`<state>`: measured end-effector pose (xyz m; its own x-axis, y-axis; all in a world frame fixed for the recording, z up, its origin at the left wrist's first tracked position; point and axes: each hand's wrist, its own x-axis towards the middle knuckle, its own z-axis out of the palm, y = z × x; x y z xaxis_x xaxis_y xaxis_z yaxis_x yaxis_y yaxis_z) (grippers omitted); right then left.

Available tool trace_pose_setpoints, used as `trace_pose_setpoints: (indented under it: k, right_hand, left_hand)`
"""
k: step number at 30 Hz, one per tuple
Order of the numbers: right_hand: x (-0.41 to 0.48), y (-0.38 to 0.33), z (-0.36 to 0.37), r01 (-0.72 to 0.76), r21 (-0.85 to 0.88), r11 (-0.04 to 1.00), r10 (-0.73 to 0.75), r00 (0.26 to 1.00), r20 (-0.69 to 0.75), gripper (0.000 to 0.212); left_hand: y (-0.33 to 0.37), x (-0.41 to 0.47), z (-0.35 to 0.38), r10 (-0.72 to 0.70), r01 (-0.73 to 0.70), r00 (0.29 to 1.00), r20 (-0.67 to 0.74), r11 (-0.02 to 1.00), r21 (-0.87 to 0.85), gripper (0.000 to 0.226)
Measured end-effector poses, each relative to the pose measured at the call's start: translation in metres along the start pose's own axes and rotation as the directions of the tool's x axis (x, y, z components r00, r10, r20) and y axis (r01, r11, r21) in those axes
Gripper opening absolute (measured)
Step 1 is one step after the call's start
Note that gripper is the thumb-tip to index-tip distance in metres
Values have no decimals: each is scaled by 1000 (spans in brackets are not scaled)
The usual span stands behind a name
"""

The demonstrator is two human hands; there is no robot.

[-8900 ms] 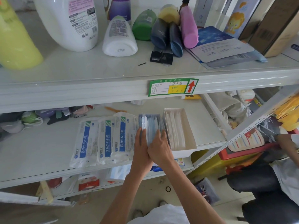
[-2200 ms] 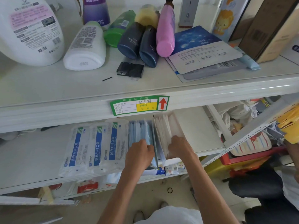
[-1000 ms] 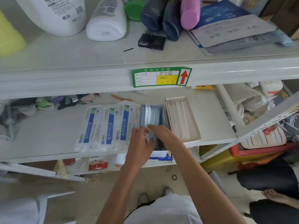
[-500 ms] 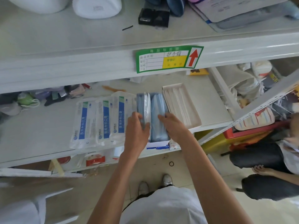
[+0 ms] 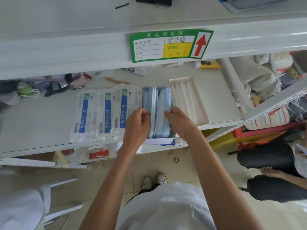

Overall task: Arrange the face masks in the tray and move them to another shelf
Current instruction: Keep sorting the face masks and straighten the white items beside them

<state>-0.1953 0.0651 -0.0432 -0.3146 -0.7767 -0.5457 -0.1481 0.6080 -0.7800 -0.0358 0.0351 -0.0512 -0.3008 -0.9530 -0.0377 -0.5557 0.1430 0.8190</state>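
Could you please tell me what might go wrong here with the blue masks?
The tray seems to jut past the shelf, so a tug could tip it off. The blue masks stand loose on edge between the left hand and right hand; some may flop out. Sealed packs beside the left hand could be nudged off.

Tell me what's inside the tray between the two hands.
It holds blue face masks standing on edge; the left hand and right hand grip them. The tray floor is covered.
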Motion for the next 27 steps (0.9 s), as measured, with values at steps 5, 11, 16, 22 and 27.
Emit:
trace_pose_setpoints:
  k: [5,11,16,22,27]
  right_hand:
    - [0,-5,2,150,-307,940,-170,985,-39,74]
    - [-4,0,1,323,-335,885,-339,941,12,49]
    - [-5,0,7,371,-343,863,-388,922,22,33]
    - [-2,5,6,380,-446,810,-411,911,28,70]
    - [1,3,7,376,-427,822,-403,915,31,55]
  left_hand:
    - [11,-4,3,28,-30,999,-33,998,-57,15]
    - [12,-7,3,19,-26,998,-62,994,-102,33]
    - [12,-7,3,-9,5,998,-59,997,-74,25]
    - [10,-8,4,-86,78,994,-72,992,-103,9]
    - [10,-7,5,-133,117,987,-93,981,-156,11]
